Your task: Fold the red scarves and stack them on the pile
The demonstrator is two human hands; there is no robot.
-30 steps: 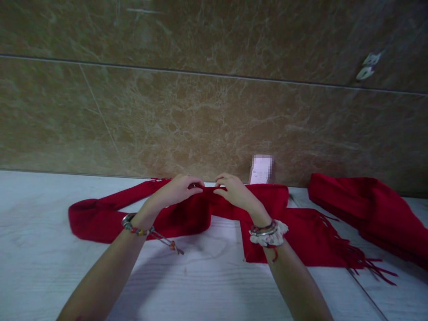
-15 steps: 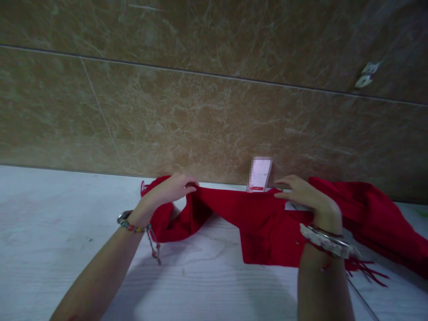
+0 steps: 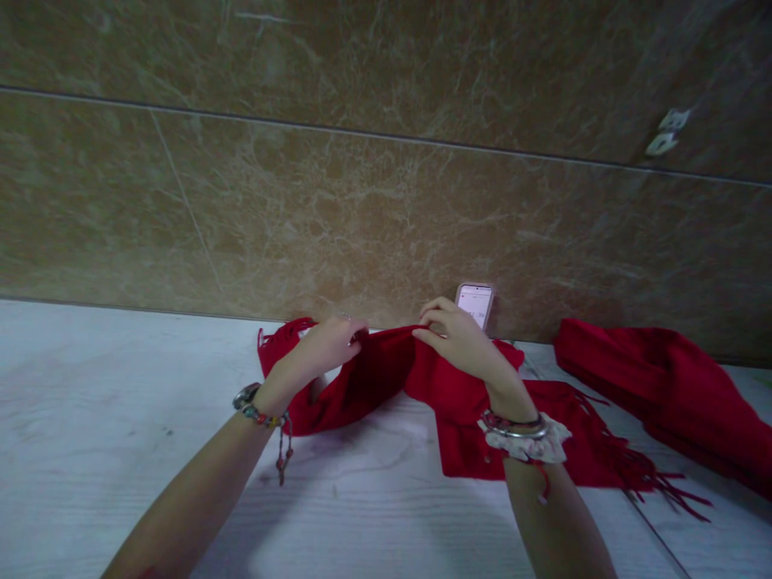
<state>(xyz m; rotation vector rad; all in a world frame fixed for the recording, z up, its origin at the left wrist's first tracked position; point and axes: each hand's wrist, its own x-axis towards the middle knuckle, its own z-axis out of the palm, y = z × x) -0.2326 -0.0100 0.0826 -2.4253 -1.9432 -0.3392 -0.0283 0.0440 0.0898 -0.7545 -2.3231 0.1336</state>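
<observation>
A red fringed scarf [image 3: 464,418] lies bunched on a white wood-grain table [image 3: 121,450] close to the wall. My left hand [image 3: 329,344] is closed, pinching the scarf's upper edge at its left part. My right hand [image 3: 461,342] is closed too, gripping the same edge a short way to the right, so the cloth is lifted a little between them. Fringe [image 3: 651,474] trails off the scarf's right end across the table. Both wrists wear bracelets.
A second red scarf [image 3: 663,394] lies at the right along the wall. A phone [image 3: 476,301] leans upright against the brown marble wall [image 3: 362,201] just behind my right hand. A seam in the table [image 3: 657,523] runs at the lower right.
My right hand slid right along the scarf's edge, then came back left near the left hand. The scarf's left part has been gathered in from the left.
</observation>
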